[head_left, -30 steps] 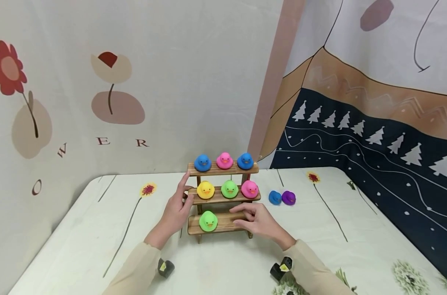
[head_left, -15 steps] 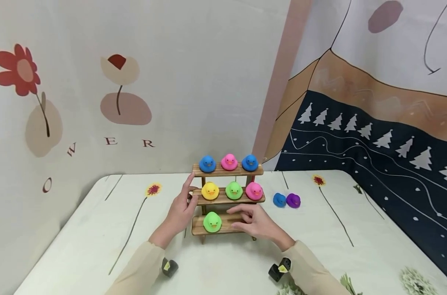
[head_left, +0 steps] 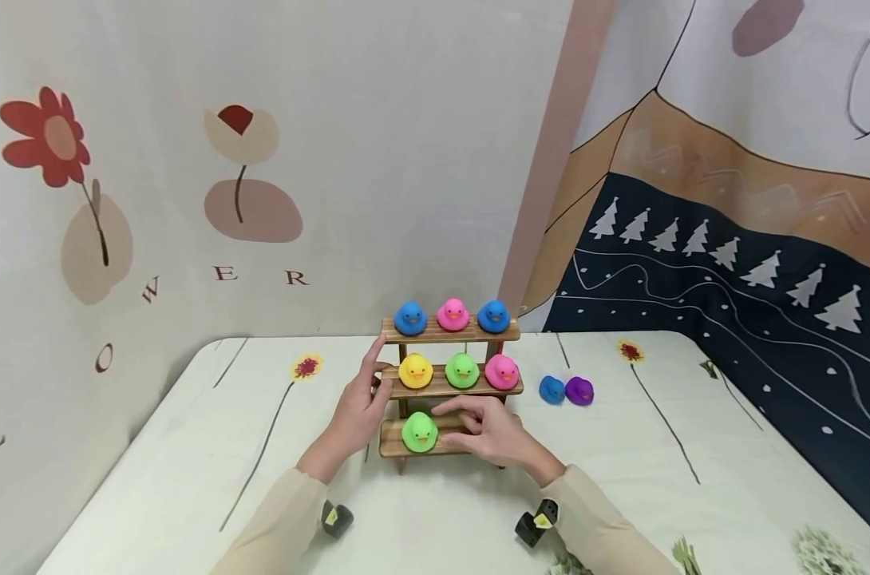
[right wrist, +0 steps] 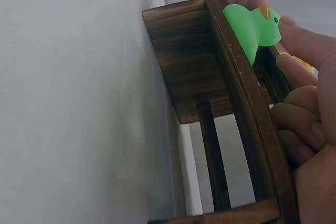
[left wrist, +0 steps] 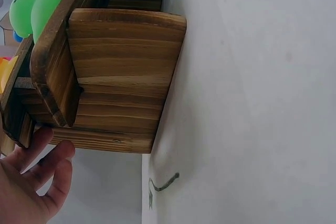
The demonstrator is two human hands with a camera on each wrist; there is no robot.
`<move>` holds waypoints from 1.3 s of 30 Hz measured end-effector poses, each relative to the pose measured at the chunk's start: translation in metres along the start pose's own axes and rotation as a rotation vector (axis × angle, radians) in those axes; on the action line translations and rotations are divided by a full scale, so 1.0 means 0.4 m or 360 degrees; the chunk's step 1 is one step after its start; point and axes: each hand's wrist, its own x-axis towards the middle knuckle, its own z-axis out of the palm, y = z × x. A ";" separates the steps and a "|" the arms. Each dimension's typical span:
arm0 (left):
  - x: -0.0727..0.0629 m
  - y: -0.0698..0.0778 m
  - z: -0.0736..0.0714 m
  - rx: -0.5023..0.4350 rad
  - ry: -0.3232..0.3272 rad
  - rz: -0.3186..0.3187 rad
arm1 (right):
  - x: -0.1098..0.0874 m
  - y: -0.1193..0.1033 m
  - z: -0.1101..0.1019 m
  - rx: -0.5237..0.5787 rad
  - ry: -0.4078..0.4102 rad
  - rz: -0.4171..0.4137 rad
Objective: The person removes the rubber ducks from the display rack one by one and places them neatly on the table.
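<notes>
Bracing the stand (head_left: 438, 390) against likely wobble, left hand (head_left: 359, 406) spread, I'm poising my right hand (head_left: 490, 431), fingers parted, beside the near green duck (head_left: 420, 432).

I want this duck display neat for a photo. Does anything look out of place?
Yes: a blue duck and a purple duck are on the table, right of the wooden stand. They look stray because the other seven ducks are on it. I see nothing spilled.

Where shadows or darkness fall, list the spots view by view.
Head view: fairly even light, faint shadow under the wooden stand; left wrist view: soft shadow on the white cloth beside it; right wrist view: duller, the stand's wood mostly dark.
</notes>
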 end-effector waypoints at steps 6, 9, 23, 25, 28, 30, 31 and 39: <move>0.002 -0.003 -0.003 -0.0004 0.0018 0.0018 | 0.014 -0.007 0.008 0.0015 -0.0021 -0.0058; 0.005 -0.004 -0.002 -0.0012 0.0015 0.0028 | 0.018 -0.012 0.009 0.0009 -0.0021 -0.0060; 0.000 0.000 -0.020 0.0006 0.0012 0.0007 | 0.046 0.075 0.029 0.0020 -0.0139 -0.0014; 0.000 0.001 -0.023 0.0008 0.0022 0.0014 | 0.050 0.075 0.030 0.0034 -0.0150 -0.0026; -0.001 0.000 -0.022 0.0015 0.0028 0.0018 | 0.049 0.073 0.031 0.0035 -0.0156 -0.0037; -0.002 0.001 -0.018 0.0011 0.0022 0.0020 | 0.045 0.073 0.032 0.0021 -0.0145 -0.0030; -0.003 0.000 -0.016 0.0010 0.0017 0.0021 | 0.043 0.073 0.033 0.0007 -0.0138 -0.0020; -0.007 0.004 -0.001 -0.0030 0.0005 0.0011 | 0.025 0.070 0.039 -0.0042 -0.0080 0.0040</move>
